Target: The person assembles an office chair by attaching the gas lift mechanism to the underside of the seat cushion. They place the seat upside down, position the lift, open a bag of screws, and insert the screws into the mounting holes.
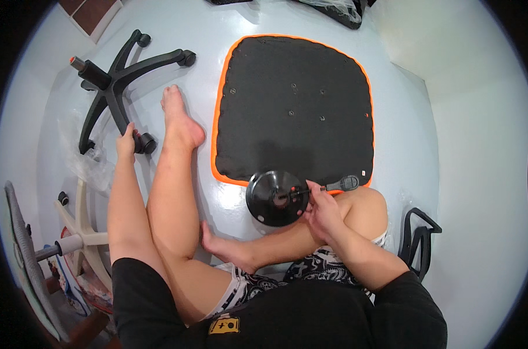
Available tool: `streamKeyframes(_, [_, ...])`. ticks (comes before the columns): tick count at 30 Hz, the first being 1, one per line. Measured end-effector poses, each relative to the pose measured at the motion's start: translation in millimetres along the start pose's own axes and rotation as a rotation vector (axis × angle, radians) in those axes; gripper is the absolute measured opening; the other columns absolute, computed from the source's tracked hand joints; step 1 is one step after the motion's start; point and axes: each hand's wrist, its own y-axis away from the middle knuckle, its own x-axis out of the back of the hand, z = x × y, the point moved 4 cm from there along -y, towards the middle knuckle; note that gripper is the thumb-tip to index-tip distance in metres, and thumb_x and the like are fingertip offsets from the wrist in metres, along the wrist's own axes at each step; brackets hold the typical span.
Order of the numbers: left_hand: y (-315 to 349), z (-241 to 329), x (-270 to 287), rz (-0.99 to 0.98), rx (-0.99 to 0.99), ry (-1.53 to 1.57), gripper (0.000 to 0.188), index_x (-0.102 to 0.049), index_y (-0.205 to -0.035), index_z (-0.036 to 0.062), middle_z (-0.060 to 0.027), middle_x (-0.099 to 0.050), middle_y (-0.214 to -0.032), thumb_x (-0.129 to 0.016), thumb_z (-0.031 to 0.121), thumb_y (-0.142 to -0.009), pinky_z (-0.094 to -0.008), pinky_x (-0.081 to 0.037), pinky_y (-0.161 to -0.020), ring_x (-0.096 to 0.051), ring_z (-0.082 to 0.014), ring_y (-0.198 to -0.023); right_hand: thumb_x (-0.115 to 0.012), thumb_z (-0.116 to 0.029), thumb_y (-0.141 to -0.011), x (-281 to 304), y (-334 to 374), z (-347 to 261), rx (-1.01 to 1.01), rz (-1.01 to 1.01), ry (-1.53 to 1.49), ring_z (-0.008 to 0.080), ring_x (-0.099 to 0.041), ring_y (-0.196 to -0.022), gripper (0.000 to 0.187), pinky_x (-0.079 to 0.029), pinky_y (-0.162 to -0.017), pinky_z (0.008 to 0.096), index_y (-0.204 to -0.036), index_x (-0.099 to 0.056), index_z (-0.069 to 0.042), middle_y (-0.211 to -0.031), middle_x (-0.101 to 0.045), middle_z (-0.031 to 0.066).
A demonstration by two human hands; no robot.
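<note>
My left hand (126,143) is closed round the end of one leg of a black five-legged chair base (119,75), beside a caster. The base lies tipped on the floor at the far left, its gas lift (94,74) pointing left. Above my bent leg, my right hand (323,214) grips a round black plate with a lever (275,203) at its right side. Part of the lever is hidden behind my fingers. Just beyond the plate, a chair seat (293,110) with an orange edge lies with its black underside up, showing several screw holes.
A black armrest (418,237) stands on the floor to my right, near the white wall. Clear plastic wrap (88,154) and a beige chair base (84,235) are at the left. Black parts in plastic (339,10) lie at the far edge. My legs flank the middle floor.
</note>
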Motion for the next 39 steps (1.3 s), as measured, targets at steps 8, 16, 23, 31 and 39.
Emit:
streamKeyframes(8, [19.8,4.9,19.1,0.552,-0.227,-0.882,0.073,-0.049,-0.131,0.0028,-0.0198,-0.056,-0.122,-0.064,0.054,-0.080,-0.0465,-0.041,-0.099,-0.054,-0.0354,-0.114,-0.045,-0.035,-0.102,-2.2,-24.6,-44.4,-0.013,0.121,-0.082,0.0136,-0.054,-0.074,0.027,-0.047,-0.069,0.0324,-0.110,-0.054,-0.011,-0.093,-0.061,0.0005])
streamKeyframes(16, [105.7,42.7,-10.9,0.330,-0.425,-1.081,0.043,-0.061,-0.118,0.0206,-0.0159,-0.047,-0.136,-0.062,0.042,-0.081,-0.0484,-0.034,-0.105,-0.042,-0.0397,-0.125,-0.042,-0.035,-0.103,11.9,-170.5,-125.2,0.162,0.293,-0.162,0.0216,-0.061,-0.083,0.034,-0.051,-0.065,0.0378,-0.113,-0.053,-0.003,-0.100,-0.062,0.0111])
streamKeyframes(23, [130.5,-4.6,-10.9,-0.027,0.005,-1.038,0.053,-0.062,-0.121,0.0179,-0.0197,-0.053,-0.132,-0.051,0.054,-0.084,-0.0479,-0.026,-0.109,-0.039,-0.0346,-0.132,-0.050,-0.018,-0.099,33.5,-192.6,-109.1,0.351,0.129,-0.206,0.0281,-0.060,-0.106,0.043,-0.052,-0.086,0.0382,-0.132,-0.043,0.008,-0.124,-0.057,0.0173])
streamKeyframes(31, [109.9,-18.3,-9.4,-0.118,-0.020,-1.034,0.064,-0.061,-0.125,0.0127,-0.0198,-0.059,-0.127,-0.044,0.060,-0.086,-0.0460,-0.026,-0.110,-0.043,-0.0331,-0.131,-0.064,-0.028,-0.083,12.2,-159.6,-117.0,0.575,0.236,0.746,0.0396,-0.025,-0.142,0.086,-0.027,-0.114,0.0415,-0.146,-0.020,0.009,-0.150,-0.024,0.0315])
streamKeyframes(39, [104.7,-24.3,-7.7,-0.134,-0.060,-0.995,0.065,-0.063,-0.122,0.0099,-0.0210,-0.059,-0.126,-0.044,0.060,-0.085,-0.0441,-0.029,-0.108,-0.047,-0.0335,-0.127,-0.054,-0.050,-0.091,-19.9,-131.1,-89.9,0.477,0.228,1.712,0.0446,-0.008,-0.145,0.081,-0.016,-0.113,0.0596,-0.154,-0.015,-0.018,-0.159,-0.003,0.0179])
